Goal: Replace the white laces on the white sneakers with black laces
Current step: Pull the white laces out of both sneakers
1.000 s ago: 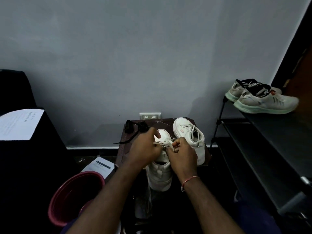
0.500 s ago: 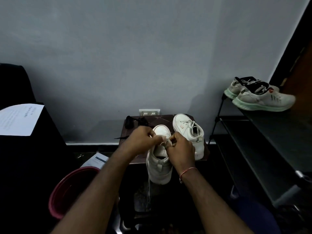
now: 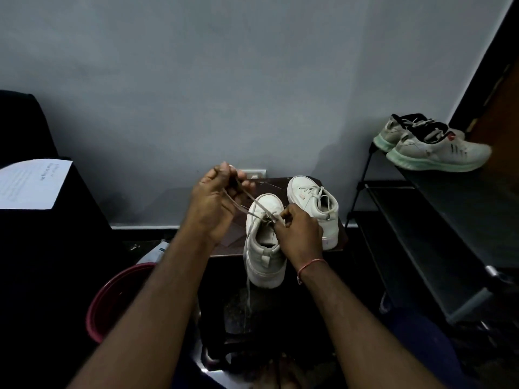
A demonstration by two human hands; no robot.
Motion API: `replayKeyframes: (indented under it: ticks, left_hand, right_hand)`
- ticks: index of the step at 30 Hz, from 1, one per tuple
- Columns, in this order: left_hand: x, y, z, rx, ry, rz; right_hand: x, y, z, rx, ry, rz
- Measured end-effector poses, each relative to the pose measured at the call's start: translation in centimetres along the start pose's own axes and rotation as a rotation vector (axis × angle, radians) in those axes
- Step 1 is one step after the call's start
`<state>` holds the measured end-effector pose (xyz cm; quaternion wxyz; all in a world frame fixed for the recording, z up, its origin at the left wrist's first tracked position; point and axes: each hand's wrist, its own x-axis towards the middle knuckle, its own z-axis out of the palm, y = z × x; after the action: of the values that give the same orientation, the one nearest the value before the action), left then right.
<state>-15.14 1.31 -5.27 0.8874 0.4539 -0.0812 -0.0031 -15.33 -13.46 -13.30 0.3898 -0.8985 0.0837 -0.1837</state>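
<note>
Early yet: pinches the white lace point(image 3: 248, 198) in left hand point(image 3: 216, 203) fingers, taut above the near sneaker point(image 3: 265, 248) at the table point(image 3: 233, 237) edge; pinches it at the eyelets with right hand point(image 3: 297, 231). Leaves second sneaker point(image 3: 314, 209) white-laced, nothing black threaded.

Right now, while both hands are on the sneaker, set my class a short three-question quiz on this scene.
1. True or false: the left hand grips a white lace that runs up from the nearer sneaker.
2. The right hand is: A) lying flat and open, holding nothing; B) pinching the lace at the nearer sneaker's eyelets; C) hanging idle at the side.
3. Which shoe has its white lace threaded and no hand on it?

Key: 1 true; 2 B; 3 the farther sneaker, to the right of the nearer one.
</note>
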Motion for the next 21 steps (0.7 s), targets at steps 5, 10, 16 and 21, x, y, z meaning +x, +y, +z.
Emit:
replayKeyframes:
  ticks: [5, 10, 16, 21]
  left_hand:
    - [0.9, -2.7, -0.8, 1.494, -0.037, 0.184]
    - [0.5, -3.1, -0.1, 2.000, -0.080, 0.103]
    - [0.7, -2.2, 0.0, 1.614, -0.021, 0.341]
    - [0.4, 0.3, 0.1, 0.741, 0.186, 0.308]
  right_hand:
    - [0.0, -0.1, -0.1, -0.021, -0.002, -0.018]
    - [0.2, -0.5, -0.3, -0.076, -0.040, -0.049]
    - [0.2, -0.2, -0.4, -0.063, -0.045, -0.043]
    - [0.2, -0.1, -0.3, -0.059, -0.042, -0.050]
